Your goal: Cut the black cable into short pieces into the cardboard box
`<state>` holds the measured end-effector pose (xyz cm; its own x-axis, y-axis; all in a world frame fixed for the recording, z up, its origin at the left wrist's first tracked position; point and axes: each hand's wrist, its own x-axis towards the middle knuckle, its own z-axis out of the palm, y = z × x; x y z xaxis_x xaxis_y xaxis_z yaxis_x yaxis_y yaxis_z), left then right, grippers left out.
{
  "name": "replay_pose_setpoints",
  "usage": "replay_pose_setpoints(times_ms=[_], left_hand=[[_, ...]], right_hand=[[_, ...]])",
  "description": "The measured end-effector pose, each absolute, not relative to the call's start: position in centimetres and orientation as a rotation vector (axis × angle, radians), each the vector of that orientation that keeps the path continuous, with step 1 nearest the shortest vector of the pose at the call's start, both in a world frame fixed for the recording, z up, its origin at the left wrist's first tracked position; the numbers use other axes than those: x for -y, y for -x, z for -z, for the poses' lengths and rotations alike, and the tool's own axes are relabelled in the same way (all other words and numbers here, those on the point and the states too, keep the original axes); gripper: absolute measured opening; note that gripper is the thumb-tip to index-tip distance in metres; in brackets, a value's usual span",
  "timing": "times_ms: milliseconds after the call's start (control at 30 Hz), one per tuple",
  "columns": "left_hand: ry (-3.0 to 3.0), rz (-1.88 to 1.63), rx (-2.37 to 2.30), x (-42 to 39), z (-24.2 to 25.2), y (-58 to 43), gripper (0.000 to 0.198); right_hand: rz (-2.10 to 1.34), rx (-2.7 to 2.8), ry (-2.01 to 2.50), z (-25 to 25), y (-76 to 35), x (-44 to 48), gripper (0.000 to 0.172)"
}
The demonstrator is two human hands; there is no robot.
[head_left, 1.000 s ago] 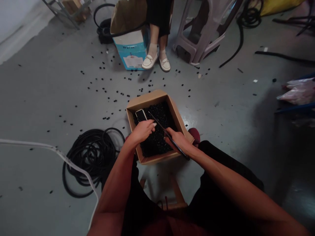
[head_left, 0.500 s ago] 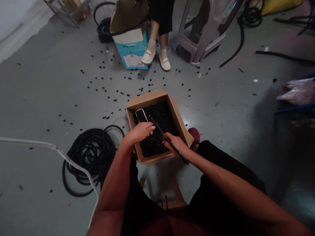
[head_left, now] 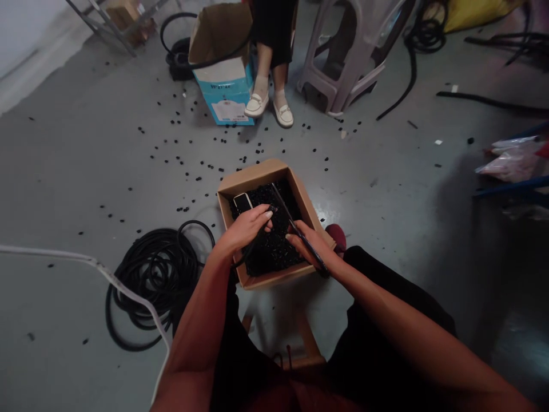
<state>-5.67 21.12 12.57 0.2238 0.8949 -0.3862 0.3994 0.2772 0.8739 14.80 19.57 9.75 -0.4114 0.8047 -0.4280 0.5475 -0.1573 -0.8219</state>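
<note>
My left hand [head_left: 253,224] is closed over the box, its fingers pinched round a black rubber cord [head_left: 249,250]. The cord runs under my palm and its tip shows dimly at my fingertips. In my right hand [head_left: 306,243] is a long thin tool [head_left: 283,205] with a narrow blade and dark handle; I cannot make out its exact kind. Its blade points up and away, a little right of my left fingertips. Below both hands, the cardboard box [head_left: 311,201] holds many small black cut pieces [head_left: 274,252]. A phone [head_left: 242,202] lies on them at the left.
A coil of black cord [head_left: 152,280] lies on the floor at left, beside a white cable [head_left: 124,283]. Small black pieces are scattered ahead. Beyond stand a blue-and-white carton [head_left: 227,91], a seated person's legs [head_left: 274,68] and a plastic stool [head_left: 343,68].
My left hand has turned and shifted slightly up, showing more of the cord. The tool's blade has swung right and steeper, away from my left fingertips. The whole view has shifted a little.
</note>
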Motion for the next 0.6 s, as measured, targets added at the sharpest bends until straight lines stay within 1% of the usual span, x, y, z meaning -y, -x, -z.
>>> replay_pose_setpoints(times_ms=[67,167,400,600], left_hand=[[-1.233,-0.615,-1.368,-21.0,-12.7,5.0,0.03],[-1.092,-0.749,-1.346,-20.7,-12.8,4.2,0.029],[-0.696,-0.991,-1.133,-20.9,-13.1,3.9,0.029],[-0.771,-1.183,-1.232,-21.6,-14.2,5.7,0.032]], right_hand=[[-1.577,1.808,1.584,-9.9,-14.9,-20.0,0.022],[-1.543,1.777,1.586,-10.3,-15.1,-20.6,0.023],[-1.522,1.747,1.54,-11.3,-15.1,-20.9,0.029],[-1.393,1.799,1.516,-11.5,-16.1,-21.9,0.039]])
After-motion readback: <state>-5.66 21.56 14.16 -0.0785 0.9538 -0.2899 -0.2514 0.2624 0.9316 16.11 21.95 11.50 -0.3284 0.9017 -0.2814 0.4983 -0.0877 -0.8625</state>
